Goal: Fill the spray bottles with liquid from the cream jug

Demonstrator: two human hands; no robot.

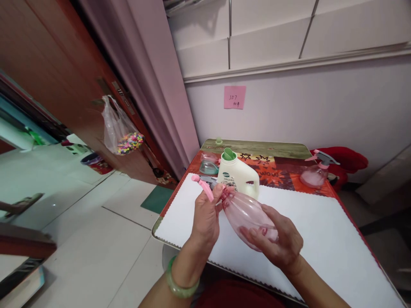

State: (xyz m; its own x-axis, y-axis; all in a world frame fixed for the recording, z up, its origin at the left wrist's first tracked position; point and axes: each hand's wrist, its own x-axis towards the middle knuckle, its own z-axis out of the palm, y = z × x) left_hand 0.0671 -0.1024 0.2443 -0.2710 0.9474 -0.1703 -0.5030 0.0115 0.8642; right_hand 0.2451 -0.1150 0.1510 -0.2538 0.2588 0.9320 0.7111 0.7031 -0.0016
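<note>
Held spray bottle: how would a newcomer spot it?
Find the table by the wall. Over its white mat, the left hand holds the neck, the right hand the base, of a pink spray bottle. It alone is held; its lookalike stands at far right.

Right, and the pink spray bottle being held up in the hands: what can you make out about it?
The spray bottle has a see-through pink, plastic-looking body, a darker pink collar and a grey spray head with pink nozzle and trigger. It is held tilted well over above the white mat, head toward the picture's upper left, base lower right. The left hand grips its neck; the right hand cups the base end. Whether liquid is inside, I can't tell.
</note>
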